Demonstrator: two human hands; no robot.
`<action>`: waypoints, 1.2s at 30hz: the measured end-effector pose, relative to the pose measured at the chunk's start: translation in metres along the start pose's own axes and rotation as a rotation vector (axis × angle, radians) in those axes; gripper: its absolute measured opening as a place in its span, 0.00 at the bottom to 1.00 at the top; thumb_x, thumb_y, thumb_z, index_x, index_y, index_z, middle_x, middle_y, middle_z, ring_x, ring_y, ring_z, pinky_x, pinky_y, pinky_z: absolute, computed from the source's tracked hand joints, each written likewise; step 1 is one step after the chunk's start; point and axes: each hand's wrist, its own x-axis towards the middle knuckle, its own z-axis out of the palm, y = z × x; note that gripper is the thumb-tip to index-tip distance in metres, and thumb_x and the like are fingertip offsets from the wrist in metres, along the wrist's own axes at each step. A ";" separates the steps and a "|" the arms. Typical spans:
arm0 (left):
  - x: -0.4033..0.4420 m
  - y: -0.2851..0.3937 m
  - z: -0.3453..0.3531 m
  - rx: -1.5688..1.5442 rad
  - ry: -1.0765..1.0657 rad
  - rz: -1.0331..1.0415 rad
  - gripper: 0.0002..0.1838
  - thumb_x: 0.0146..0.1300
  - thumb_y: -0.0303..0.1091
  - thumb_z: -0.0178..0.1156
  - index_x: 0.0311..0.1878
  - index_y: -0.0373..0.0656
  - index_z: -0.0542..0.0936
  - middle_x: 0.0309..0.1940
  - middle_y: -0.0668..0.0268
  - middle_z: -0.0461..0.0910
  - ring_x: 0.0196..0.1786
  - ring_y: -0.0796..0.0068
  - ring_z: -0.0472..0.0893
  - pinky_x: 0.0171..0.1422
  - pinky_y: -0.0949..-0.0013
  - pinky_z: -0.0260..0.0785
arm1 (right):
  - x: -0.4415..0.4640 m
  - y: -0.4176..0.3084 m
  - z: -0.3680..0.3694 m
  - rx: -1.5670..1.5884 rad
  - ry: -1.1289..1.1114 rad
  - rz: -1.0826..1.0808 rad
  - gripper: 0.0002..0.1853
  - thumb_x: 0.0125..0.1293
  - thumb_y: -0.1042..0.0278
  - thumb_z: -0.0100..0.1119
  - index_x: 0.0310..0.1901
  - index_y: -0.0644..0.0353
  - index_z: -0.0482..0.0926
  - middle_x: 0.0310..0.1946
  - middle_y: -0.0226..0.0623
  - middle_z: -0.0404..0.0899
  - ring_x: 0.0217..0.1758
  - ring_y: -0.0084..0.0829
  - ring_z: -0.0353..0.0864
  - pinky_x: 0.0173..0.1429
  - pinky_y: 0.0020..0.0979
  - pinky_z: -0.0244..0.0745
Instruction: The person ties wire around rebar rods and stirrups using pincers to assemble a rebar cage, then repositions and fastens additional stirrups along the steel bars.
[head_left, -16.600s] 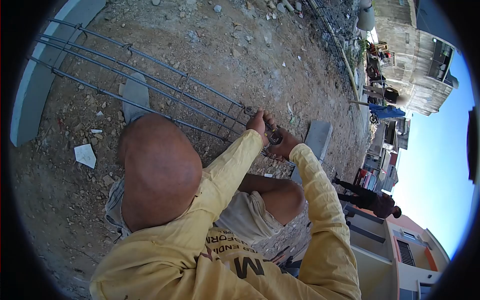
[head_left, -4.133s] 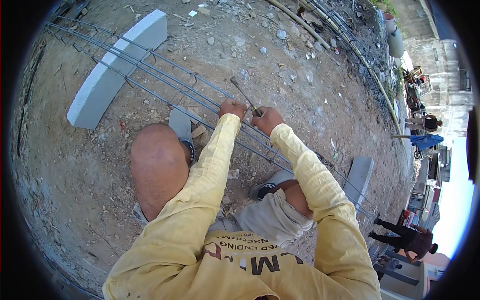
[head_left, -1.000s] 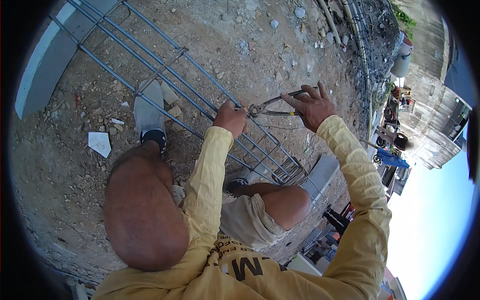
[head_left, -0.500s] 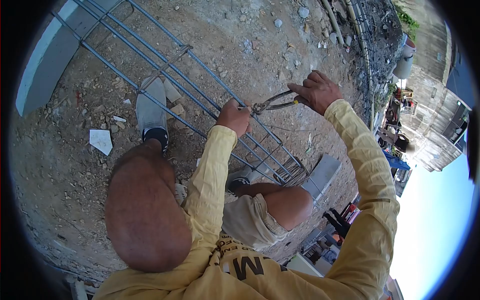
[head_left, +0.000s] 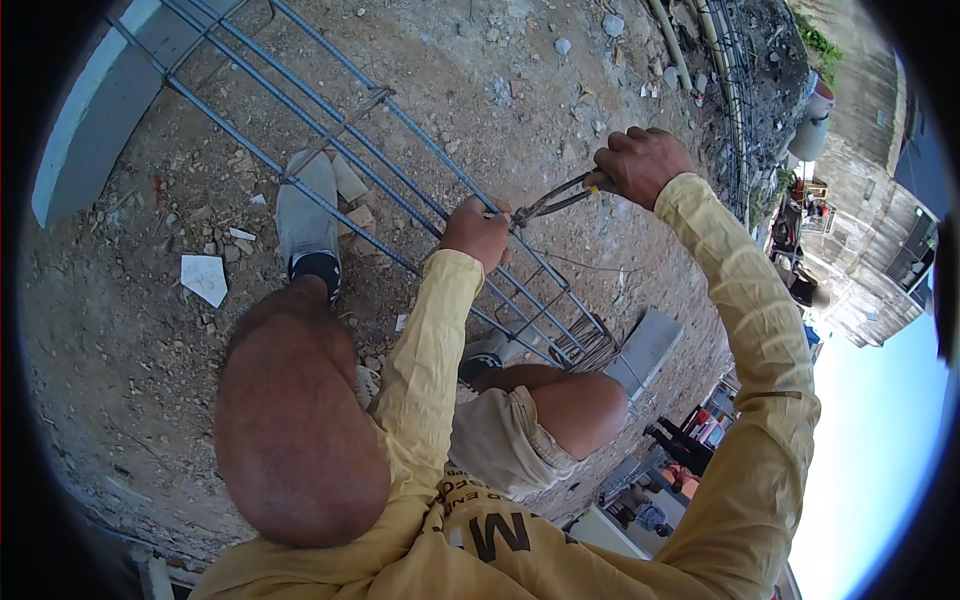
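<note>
Pincers (head_left: 541, 210): handles closer than before; head at rebar cage (head_left: 415, 127).
Right hand (head_left: 648, 165): fisted round handles.
Left hand (head_left: 476, 235): curled at cage, hold unclear.
Slip risk: overpull could nip left hand.

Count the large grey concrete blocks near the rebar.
2. The upper-left block is at the picture's edge, with the rebar crossing over it; the other block is just beyond the wearer's right knee. Others could be hidden.
</note>
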 end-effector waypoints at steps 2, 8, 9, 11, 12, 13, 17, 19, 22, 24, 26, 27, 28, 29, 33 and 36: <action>0.000 0.000 -0.001 0.002 -0.014 0.010 0.09 0.62 0.27 0.55 0.44 0.36 0.76 0.28 0.59 0.78 0.18 0.69 0.78 0.21 0.65 0.73 | -0.001 -0.001 -0.001 0.005 0.015 0.003 0.19 0.64 0.43 0.57 0.34 0.52 0.80 0.33 0.33 0.78 0.42 0.37 0.81 0.47 0.38 0.79; 0.001 -0.001 0.000 -0.020 -0.002 0.001 0.10 0.60 0.27 0.53 0.43 0.35 0.76 0.25 0.58 0.77 0.17 0.69 0.77 0.21 0.65 0.71 | -0.012 -0.001 0.012 0.013 0.175 -0.071 0.14 0.63 0.50 0.58 0.42 0.50 0.80 0.30 0.33 0.77 0.40 0.37 0.80 0.44 0.39 0.78; 0.001 0.000 0.000 -0.025 -0.009 -0.006 0.10 0.60 0.27 0.53 0.43 0.35 0.76 0.26 0.58 0.77 0.17 0.69 0.77 0.21 0.65 0.71 | -0.016 -0.003 0.014 0.012 0.201 -0.079 0.14 0.64 0.51 0.59 0.45 0.49 0.79 0.30 0.33 0.77 0.40 0.37 0.80 0.44 0.39 0.78; 0.000 0.001 -0.001 -0.039 -0.017 -0.023 0.10 0.60 0.27 0.53 0.43 0.35 0.76 0.26 0.58 0.77 0.16 0.69 0.76 0.20 0.65 0.71 | -0.027 -0.009 0.013 0.045 0.117 -0.017 0.15 0.65 0.57 0.57 0.51 0.47 0.79 0.36 0.36 0.79 0.43 0.38 0.81 0.50 0.39 0.78; -0.001 0.003 -0.002 -0.042 -0.019 -0.026 0.10 0.59 0.26 0.54 0.43 0.35 0.76 0.27 0.58 0.77 0.16 0.69 0.76 0.20 0.65 0.70 | -0.032 -0.012 0.012 0.061 0.074 0.014 0.16 0.65 0.59 0.56 0.55 0.47 0.78 0.39 0.38 0.80 0.45 0.38 0.81 0.53 0.38 0.78; -0.002 0.005 -0.002 -0.045 -0.022 -0.029 0.10 0.59 0.26 0.54 0.43 0.35 0.75 0.27 0.57 0.77 0.16 0.69 0.76 0.20 0.65 0.70 | -0.036 -0.014 0.014 0.051 0.050 0.014 0.17 0.66 0.61 0.55 0.57 0.46 0.77 0.40 0.40 0.80 0.45 0.38 0.80 0.55 0.38 0.77; 0.000 0.003 -0.001 -0.097 -0.031 -0.033 0.10 0.58 0.26 0.55 0.43 0.34 0.75 0.28 0.56 0.77 0.15 0.69 0.75 0.19 0.66 0.69 | -0.055 -0.028 0.019 -0.007 0.057 0.056 0.23 0.68 0.69 0.49 0.65 0.45 0.71 0.40 0.41 0.82 0.47 0.41 0.80 0.63 0.42 0.70; 0.000 0.003 -0.001 -0.107 -0.030 -0.028 0.11 0.58 0.26 0.55 0.43 0.34 0.75 0.28 0.56 0.77 0.15 0.69 0.75 0.19 0.65 0.69 | -0.066 -0.038 0.031 -0.096 0.268 0.068 0.25 0.68 0.70 0.51 0.67 0.44 0.70 0.36 0.37 0.82 0.46 0.40 0.80 0.61 0.41 0.71; 0.001 0.000 -0.001 -0.119 -0.030 -0.025 0.11 0.58 0.27 0.56 0.44 0.34 0.75 0.28 0.56 0.77 0.15 0.69 0.75 0.19 0.65 0.69 | -0.076 -0.050 0.039 0.019 0.218 0.160 0.25 0.69 0.70 0.51 0.68 0.46 0.68 0.37 0.41 0.84 0.49 0.44 0.81 0.62 0.46 0.70; 0.001 0.000 -0.001 -0.123 -0.031 -0.029 0.11 0.58 0.27 0.56 0.44 0.34 0.76 0.27 0.56 0.77 0.16 0.69 0.75 0.19 0.65 0.69 | -0.075 -0.058 0.032 0.302 -0.127 0.279 0.25 0.69 0.67 0.52 0.68 0.48 0.67 0.38 0.46 0.84 0.48 0.48 0.82 0.61 0.48 0.69; 0.001 0.002 -0.001 -0.126 -0.033 -0.038 0.12 0.57 0.28 0.56 0.44 0.33 0.76 0.27 0.57 0.77 0.16 0.69 0.76 0.19 0.65 0.69 | -0.074 -0.059 0.039 0.625 -0.370 0.360 0.25 0.69 0.64 0.52 0.68 0.51 0.67 0.36 0.52 0.83 0.44 0.53 0.83 0.59 0.52 0.69; 0.001 0.001 -0.001 -0.116 -0.031 -0.037 0.12 0.58 0.28 0.56 0.44 0.33 0.76 0.27 0.57 0.77 0.16 0.69 0.76 0.19 0.65 0.69 | -0.076 -0.060 0.051 0.676 -0.383 0.349 0.24 0.70 0.63 0.51 0.67 0.50 0.67 0.37 0.50 0.83 0.44 0.52 0.83 0.59 0.53 0.69; 0.001 0.002 -0.001 -0.106 -0.028 -0.034 0.12 0.58 0.29 0.57 0.44 0.33 0.75 0.26 0.57 0.77 0.16 0.69 0.76 0.19 0.65 0.69 | -0.077 -0.061 0.061 0.727 -0.394 0.337 0.23 0.70 0.63 0.49 0.67 0.48 0.67 0.38 0.49 0.83 0.45 0.50 0.83 0.59 0.55 0.68; 0.001 0.002 -0.001 -0.095 -0.024 -0.034 0.12 0.58 0.29 0.57 0.43 0.33 0.75 0.26 0.57 0.77 0.16 0.69 0.76 0.19 0.66 0.69 | -0.078 -0.062 0.067 0.779 -0.406 0.324 0.22 0.71 0.62 0.47 0.67 0.47 0.68 0.39 0.48 0.84 0.46 0.49 0.84 0.60 0.56 0.67; -0.002 0.006 -0.002 -0.075 -0.021 -0.047 0.12 0.60 0.31 0.57 0.41 0.31 0.75 0.25 0.57 0.77 0.16 0.70 0.76 0.19 0.66 0.69 | -0.087 -0.076 0.054 0.499 -0.287 0.425 0.23 0.71 0.62 0.49 0.66 0.49 0.68 0.38 0.48 0.84 0.46 0.48 0.84 0.54 0.47 0.73; 0.003 0.002 -0.001 -0.073 -0.015 -0.045 0.12 0.60 0.31 0.57 0.39 0.29 0.75 0.25 0.57 0.76 0.17 0.70 0.75 0.19 0.66 0.69 | -0.097 -0.067 0.072 0.637 -0.116 0.516 0.24 0.70 0.60 0.50 0.67 0.51 0.68 0.39 0.46 0.84 0.45 0.48 0.84 0.52 0.40 0.75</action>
